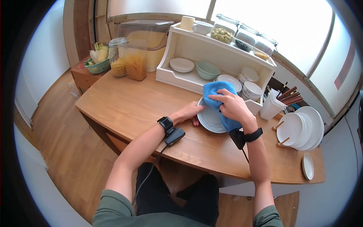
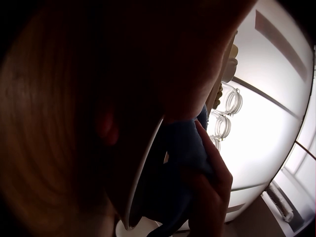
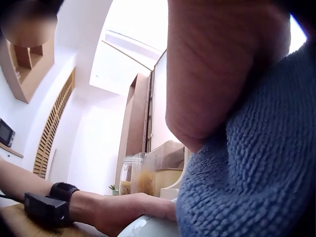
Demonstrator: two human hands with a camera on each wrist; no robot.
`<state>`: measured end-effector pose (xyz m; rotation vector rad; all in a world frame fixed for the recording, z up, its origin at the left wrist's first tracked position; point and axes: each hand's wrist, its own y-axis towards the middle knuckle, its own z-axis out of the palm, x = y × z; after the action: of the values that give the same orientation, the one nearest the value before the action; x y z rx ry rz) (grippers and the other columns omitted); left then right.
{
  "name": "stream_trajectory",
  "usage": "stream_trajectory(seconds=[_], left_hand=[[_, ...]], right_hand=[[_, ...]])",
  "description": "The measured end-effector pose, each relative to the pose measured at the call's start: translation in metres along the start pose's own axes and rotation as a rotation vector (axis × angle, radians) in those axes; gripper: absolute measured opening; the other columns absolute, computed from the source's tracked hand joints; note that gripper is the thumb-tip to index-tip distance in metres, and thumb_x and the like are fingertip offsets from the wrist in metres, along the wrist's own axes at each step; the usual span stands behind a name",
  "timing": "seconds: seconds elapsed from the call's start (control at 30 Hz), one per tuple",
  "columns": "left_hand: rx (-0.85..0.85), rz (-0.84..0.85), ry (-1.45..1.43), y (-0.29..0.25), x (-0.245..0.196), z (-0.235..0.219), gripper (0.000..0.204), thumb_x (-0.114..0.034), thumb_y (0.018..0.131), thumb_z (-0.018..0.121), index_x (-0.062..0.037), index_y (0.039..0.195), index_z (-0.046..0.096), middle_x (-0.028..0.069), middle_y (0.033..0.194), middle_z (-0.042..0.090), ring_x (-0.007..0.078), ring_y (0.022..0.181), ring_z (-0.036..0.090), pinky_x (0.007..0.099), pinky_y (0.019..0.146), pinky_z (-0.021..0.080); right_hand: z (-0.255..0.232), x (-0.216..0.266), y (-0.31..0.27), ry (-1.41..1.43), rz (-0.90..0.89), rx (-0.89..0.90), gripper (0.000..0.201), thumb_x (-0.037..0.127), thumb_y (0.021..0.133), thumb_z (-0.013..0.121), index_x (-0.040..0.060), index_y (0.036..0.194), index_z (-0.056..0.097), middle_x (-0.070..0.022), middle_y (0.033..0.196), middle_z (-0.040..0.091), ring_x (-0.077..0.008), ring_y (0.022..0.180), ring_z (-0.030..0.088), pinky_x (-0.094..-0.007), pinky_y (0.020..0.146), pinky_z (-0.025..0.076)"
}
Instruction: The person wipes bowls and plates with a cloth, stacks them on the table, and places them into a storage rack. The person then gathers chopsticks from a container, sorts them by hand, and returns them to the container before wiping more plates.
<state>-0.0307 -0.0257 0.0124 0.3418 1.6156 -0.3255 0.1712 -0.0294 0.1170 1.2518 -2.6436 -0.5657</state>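
A white plate (image 1: 210,118) is held tilted above the wooden table, near the front of the shelf. My left hand (image 1: 190,112) grips its left rim, thumb on the upper face and fingers beneath. In the right wrist view the left hand (image 3: 126,210) shows at the plate's edge (image 3: 148,227). My right hand (image 1: 231,104) holds a blue cloth (image 1: 213,90) against the plate's right side, and the cloth hangs past the rim. Close up, the cloth (image 3: 247,168) has a nubby towel weave. The left wrist view is dark, with the plate seen edge-on beside the cloth (image 2: 185,148).
A white shelf (image 1: 177,81) with bowls, plates and jars stands behind the plate. To the right are a white holder (image 1: 270,106) with chopsticks, a wooden rack of plates (image 1: 290,129) and a small white dish (image 1: 307,166). Pasta containers (image 1: 136,65) stand at the back left.
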Motion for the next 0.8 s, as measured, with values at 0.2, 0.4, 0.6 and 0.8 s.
stream_trajectory(seconds=[0.2, 0.4, 0.6, 0.8], left_hand=[[-0.026, 0.009, 0.009, 0.001, 0.001, 0.000, 0.040, -0.033, 0.096, 0.043, 0.0058, 0.100, 0.052, 0.0119, 0.067, 0.061, 0.0168, 0.046, 0.060, 0.0256, 0.039, 0.051], [-0.017, -0.007, 0.047, 0.001, -0.005, 0.001, 0.053, -0.045, 0.097, 0.039, 0.0056, 0.100, 0.052, 0.0085, 0.064, 0.059, 0.0148, 0.044, 0.058, 0.0235, 0.039, 0.050], [-0.043, 0.010, 0.107, -0.001, -0.007, 0.004, 0.066, -0.055, 0.096, 0.031, 0.0063, 0.099, 0.053, 0.0097, 0.070, 0.061, 0.0145, 0.048, 0.060, 0.0234, 0.041, 0.052], [-0.037, -0.054, 0.069, 0.001, -0.004, 0.003, 0.070, -0.064, 0.092, 0.029, 0.0010, 0.101, 0.053, 0.0064, 0.072, 0.060, 0.0121, 0.050, 0.058, 0.0218, 0.042, 0.050]], right_hand=[[-0.008, -0.022, -0.008, 0.029, 0.109, 0.213, 0.053, 0.002, 0.069, 0.052, 0.0210, 0.117, 0.064, -0.0131, 0.122, 0.057, -0.0312, 0.107, 0.057, -0.0376, 0.090, 0.048], [-0.044, -0.032, -0.016, 0.146, 0.261, 0.420, 0.053, 0.001, 0.063, 0.048, 0.0112, 0.111, 0.066, -0.0199, 0.099, 0.066, -0.0340, 0.089, 0.064, -0.0356, 0.081, 0.050], [-0.035, -0.033, -0.010, 0.088, 0.300, 0.267, 0.053, 0.003, 0.066, 0.048, 0.0109, 0.116, 0.062, -0.0198, 0.104, 0.064, -0.0342, 0.097, 0.061, -0.0369, 0.083, 0.049], [0.018, -0.016, -0.002, 0.080, 0.058, 0.195, 0.055, 0.004, 0.072, 0.050, 0.0136, 0.126, 0.054, -0.0154, 0.120, 0.058, -0.0337, 0.107, 0.056, -0.0402, 0.089, 0.046]])
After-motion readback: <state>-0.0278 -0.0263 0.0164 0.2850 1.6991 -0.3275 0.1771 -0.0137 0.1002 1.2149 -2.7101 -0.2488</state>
